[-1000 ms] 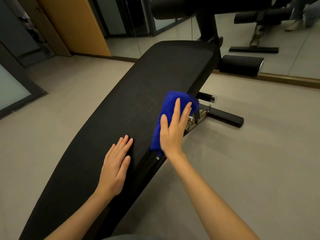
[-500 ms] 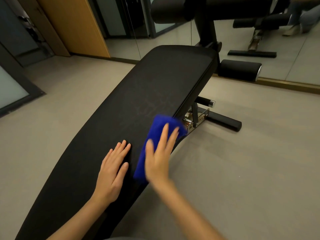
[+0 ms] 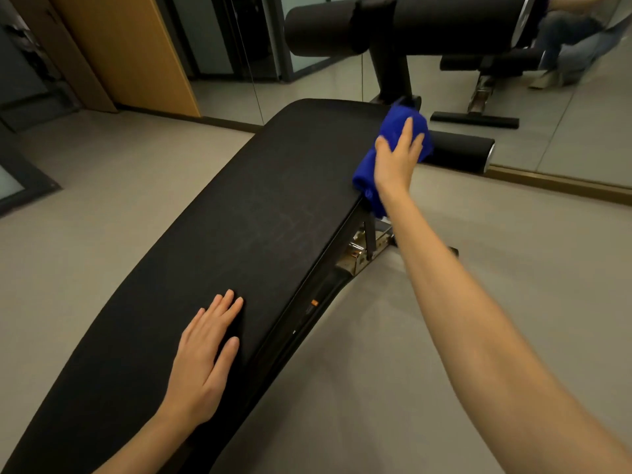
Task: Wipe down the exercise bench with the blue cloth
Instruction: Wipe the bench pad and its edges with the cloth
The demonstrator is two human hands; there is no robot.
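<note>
Presses the blue cloth (image 3: 393, 124) onto the far right edge of the surface (image 3: 256, 217) under the flat-fingered right hand (image 3: 396, 159), seemingly bracing the reach with the left hand (image 3: 201, 357) spread flat and empty.

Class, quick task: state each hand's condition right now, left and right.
Left hand: open, flat on the bench, holding nothing.
Right hand: open, straight fingers pressing the blue cloth onto the bench's far edge.

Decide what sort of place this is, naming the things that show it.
Probably a gym or fitness room: a long black padded exercise bench, black cylindrical roller pads on its post, and a floor-length wall mirror.
</note>
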